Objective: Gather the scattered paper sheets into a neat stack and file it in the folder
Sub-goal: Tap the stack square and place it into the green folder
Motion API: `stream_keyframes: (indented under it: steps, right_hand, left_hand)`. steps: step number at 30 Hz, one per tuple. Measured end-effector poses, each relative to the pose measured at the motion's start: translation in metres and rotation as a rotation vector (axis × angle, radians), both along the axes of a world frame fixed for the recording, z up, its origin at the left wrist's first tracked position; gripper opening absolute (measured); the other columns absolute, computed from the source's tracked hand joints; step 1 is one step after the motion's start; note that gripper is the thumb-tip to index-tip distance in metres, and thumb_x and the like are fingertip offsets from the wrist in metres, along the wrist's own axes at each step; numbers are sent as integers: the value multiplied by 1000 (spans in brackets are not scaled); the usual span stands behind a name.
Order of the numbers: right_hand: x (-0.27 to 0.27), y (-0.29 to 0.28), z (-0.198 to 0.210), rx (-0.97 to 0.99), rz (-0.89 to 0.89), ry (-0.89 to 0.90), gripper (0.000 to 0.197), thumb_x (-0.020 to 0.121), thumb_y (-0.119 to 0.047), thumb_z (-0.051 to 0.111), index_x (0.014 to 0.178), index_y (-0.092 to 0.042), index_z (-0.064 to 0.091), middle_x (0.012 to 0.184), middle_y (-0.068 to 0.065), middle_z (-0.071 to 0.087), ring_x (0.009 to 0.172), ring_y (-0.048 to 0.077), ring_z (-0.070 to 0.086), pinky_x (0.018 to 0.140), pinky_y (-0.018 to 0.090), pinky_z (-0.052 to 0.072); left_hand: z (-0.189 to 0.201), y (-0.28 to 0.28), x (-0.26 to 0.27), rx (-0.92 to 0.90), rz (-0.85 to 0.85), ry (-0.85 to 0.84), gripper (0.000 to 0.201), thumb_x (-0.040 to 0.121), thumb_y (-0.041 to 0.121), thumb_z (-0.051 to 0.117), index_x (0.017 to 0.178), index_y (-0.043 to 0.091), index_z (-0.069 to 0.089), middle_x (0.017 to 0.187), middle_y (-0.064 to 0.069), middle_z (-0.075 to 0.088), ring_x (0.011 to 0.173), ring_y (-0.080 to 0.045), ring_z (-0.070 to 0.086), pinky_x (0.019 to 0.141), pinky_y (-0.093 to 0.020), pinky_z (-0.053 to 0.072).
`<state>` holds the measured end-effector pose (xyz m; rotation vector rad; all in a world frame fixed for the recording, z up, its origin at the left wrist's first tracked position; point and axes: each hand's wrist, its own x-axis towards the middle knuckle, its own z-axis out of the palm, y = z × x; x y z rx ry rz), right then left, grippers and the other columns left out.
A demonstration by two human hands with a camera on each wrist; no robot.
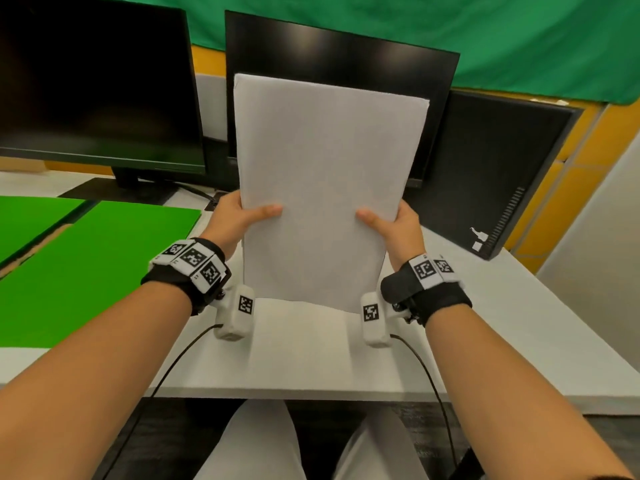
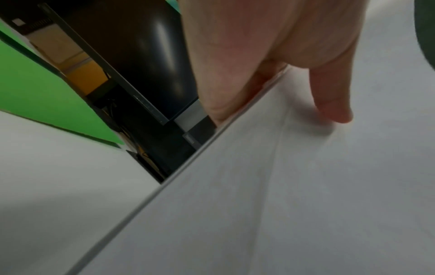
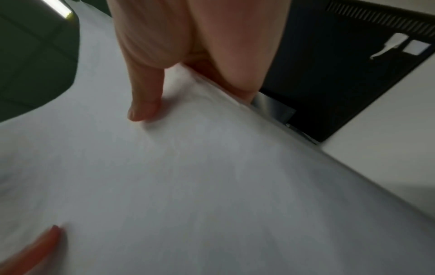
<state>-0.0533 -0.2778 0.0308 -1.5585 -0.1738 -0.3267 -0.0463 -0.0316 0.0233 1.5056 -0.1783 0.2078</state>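
Observation:
A stack of white paper sheets [image 1: 322, 188] stands upright on its short edge on the white desk [image 1: 311, 358], in front of the middle monitor. My left hand [image 1: 235, 216] grips its left edge, thumb on the front face and fingers behind. My right hand [image 1: 398, 225] grips the right edge the same way. In the left wrist view the thumb presses on the paper stack [image 2: 282, 186]; the right wrist view shows the same on the paper stack [image 3: 212, 186]. An open green folder [image 1: 93, 258] lies flat on the desk to the left.
Three dark monitors stand behind: one at far left [image 1: 97, 84], one in the middle [image 1: 346, 57], one at the right [image 1: 495, 168]. The desk's front edge [image 1: 311, 393] runs above my knees. Cables hang from both wrist cameras.

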Motion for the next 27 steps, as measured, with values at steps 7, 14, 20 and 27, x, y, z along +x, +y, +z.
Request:
stream_keyframes:
  steps: [7,14,20,27]
  right_hand:
    - [-7,2,-27,30,57,153,30,68,-25,78,94,-24,62,99,3,69,100,30,65,90,44,53]
    - [-10,6,-26,51,23,144,17,80,-7,68,85,-23,63,86,-2,68,78,15,67,73,27,58]
    - [-11,18,-11,-9,-6,95,19,81,-10,69,83,-28,63,88,-4,67,82,17,65,86,40,53]
    - [-11,67,3,12,-8,72,30,81,-12,69,110,-9,64,109,13,66,104,33,64,94,46,51]
  left_hand:
    - [-15,-2,3,-12,3,55,51,74,14,74,122,6,60,117,-10,67,105,-27,64,97,-48,50]
    - [-7,8,-9,133,-75,107,88,49,46,84,126,15,55,120,-1,65,113,-21,61,101,-43,47]
    - [-21,103,-36,1014,183,583,86,86,54,50,151,10,14,161,-9,13,148,-26,17,118,-38,16]
    - [-46,163,-80,1474,91,916,81,90,65,25,150,10,22,160,-11,16,147,-27,20,120,-39,17]
